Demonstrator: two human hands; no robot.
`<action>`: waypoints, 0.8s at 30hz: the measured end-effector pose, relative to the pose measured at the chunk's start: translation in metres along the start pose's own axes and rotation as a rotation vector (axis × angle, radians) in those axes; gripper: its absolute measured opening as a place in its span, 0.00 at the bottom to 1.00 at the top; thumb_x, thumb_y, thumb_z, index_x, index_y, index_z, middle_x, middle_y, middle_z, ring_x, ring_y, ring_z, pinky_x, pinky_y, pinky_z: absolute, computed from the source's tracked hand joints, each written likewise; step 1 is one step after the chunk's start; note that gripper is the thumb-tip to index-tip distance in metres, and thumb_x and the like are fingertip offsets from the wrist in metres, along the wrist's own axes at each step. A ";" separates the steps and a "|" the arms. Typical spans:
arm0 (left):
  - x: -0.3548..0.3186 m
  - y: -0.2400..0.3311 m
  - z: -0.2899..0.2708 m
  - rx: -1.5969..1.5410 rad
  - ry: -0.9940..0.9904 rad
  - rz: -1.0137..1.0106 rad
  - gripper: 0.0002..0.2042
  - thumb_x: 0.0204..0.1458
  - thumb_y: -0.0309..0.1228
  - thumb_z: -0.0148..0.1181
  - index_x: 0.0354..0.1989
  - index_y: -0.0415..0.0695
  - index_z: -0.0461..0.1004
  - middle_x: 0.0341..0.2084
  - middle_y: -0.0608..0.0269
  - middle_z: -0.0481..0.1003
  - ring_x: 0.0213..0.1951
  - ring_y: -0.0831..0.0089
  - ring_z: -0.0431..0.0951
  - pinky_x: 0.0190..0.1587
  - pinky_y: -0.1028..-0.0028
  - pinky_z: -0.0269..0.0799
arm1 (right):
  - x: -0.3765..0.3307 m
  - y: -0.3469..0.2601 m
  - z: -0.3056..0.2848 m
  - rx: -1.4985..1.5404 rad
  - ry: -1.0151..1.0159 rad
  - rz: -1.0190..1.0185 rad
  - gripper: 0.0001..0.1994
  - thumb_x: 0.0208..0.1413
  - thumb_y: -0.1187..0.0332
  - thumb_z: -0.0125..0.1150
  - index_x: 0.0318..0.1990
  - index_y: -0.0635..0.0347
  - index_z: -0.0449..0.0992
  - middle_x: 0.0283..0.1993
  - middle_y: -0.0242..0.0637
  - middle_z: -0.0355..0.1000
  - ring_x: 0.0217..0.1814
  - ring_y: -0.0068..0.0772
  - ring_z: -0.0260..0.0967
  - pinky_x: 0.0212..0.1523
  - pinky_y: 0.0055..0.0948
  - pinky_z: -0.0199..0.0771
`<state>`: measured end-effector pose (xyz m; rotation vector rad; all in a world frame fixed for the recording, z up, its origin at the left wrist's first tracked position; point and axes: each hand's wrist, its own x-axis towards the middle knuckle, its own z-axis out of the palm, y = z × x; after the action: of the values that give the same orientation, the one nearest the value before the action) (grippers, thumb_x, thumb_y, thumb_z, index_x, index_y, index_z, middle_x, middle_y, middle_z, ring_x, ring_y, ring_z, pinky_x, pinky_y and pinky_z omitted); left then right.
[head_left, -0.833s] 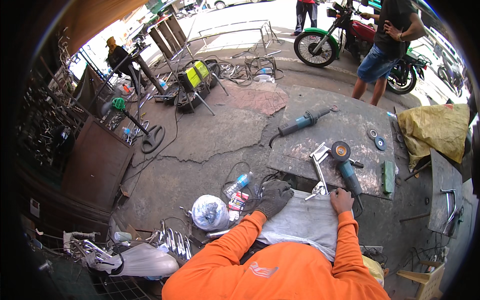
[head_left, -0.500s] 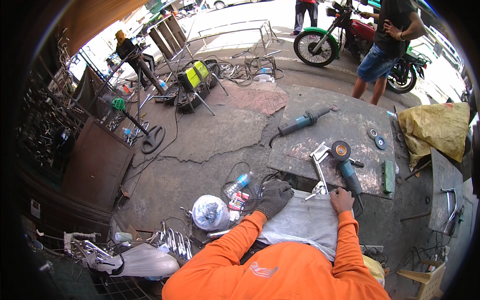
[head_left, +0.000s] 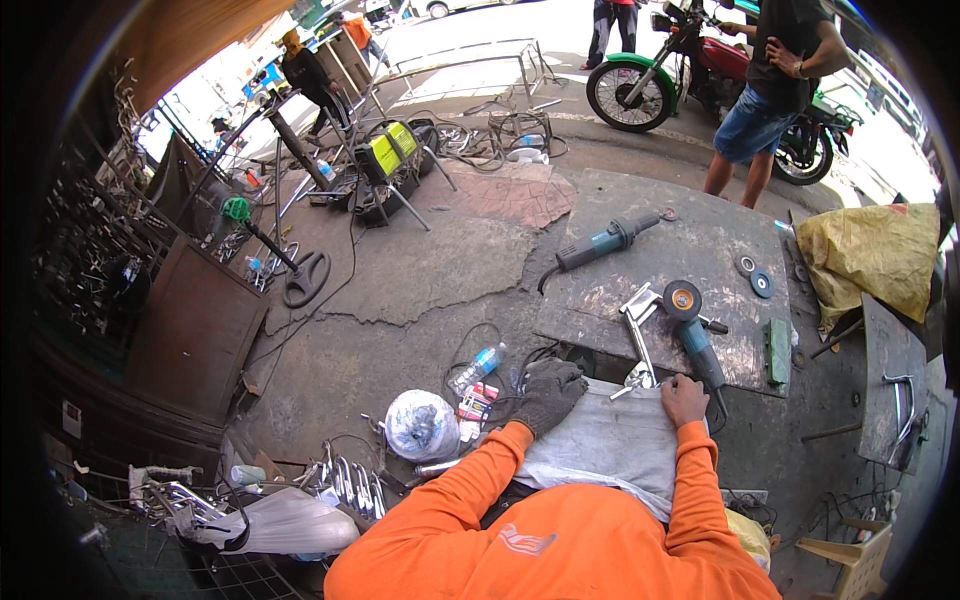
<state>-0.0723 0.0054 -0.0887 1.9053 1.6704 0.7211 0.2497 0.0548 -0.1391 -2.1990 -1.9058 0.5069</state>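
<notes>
A grey cloth (head_left: 600, 440) is spread over my lap. On its left edge rests my left hand (head_left: 550, 396), in a dark knitted glove, lying open over the knee with nothing visible in it. My bare right hand (head_left: 685, 402) lies on the cloth's right edge, its fingers bent loosely over the knee and their tips partly hidden. Between and just beyond the hands, a shiny metal bracket with a long arm (head_left: 638, 335) reaches from the board to the cloth's far edge. Right of it lies a teal angle grinder (head_left: 700, 355) with its orange-centred disc (head_left: 683, 299) facing up.
A second grinder (head_left: 605, 244) and loose discs (head_left: 760, 285) lie on the metal-topped board (head_left: 590, 300). On my left are a plastic bottle (head_left: 480, 368), a wrapped bundle (head_left: 421, 425) and metal levers (head_left: 360, 485). Farther off stand a yellow-green machine (head_left: 388, 150), a motorcycle (head_left: 635, 95) and people.
My hands, the cloth and the tools stay where they were. In the far left background a person in dark clothes has moved to the right, and someone in orange has come into view behind.
</notes>
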 end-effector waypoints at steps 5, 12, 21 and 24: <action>0.000 -0.004 0.004 -0.011 0.020 0.020 0.17 0.65 0.41 0.66 0.53 0.42 0.84 0.56 0.50 0.82 0.61 0.48 0.79 0.67 0.56 0.72 | 0.000 0.000 0.001 -0.008 0.005 -0.005 0.17 0.63 0.52 0.59 0.44 0.57 0.83 0.50 0.42 0.84 0.60 0.57 0.75 0.59 0.64 0.71; 0.001 -0.008 0.013 -0.049 0.162 0.109 0.14 0.60 0.40 0.69 0.45 0.43 0.85 0.47 0.51 0.84 0.53 0.49 0.81 0.60 0.54 0.74 | 0.002 0.001 0.002 -0.028 -0.020 0.011 0.17 0.65 0.52 0.58 0.45 0.54 0.85 0.52 0.42 0.84 0.61 0.56 0.75 0.63 0.65 0.69; 0.001 -0.009 0.011 -0.025 0.127 0.090 0.15 0.60 0.41 0.69 0.45 0.42 0.85 0.48 0.51 0.84 0.54 0.50 0.81 0.62 0.54 0.72 | 0.001 -0.001 0.000 -0.030 -0.017 0.008 0.17 0.64 0.52 0.57 0.44 0.55 0.85 0.51 0.43 0.85 0.60 0.57 0.75 0.61 0.64 0.70; 0.001 -0.007 0.010 -0.013 0.114 0.066 0.15 0.59 0.41 0.69 0.45 0.42 0.85 0.48 0.51 0.84 0.54 0.50 0.81 0.62 0.54 0.72 | 0.001 -0.002 0.000 -0.028 -0.014 0.012 0.17 0.63 0.53 0.58 0.44 0.55 0.85 0.51 0.43 0.85 0.60 0.57 0.75 0.61 0.64 0.70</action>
<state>-0.0705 0.0071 -0.1007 1.9507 1.6728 0.8798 0.2484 0.0562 -0.1387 -2.2314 -1.9190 0.5026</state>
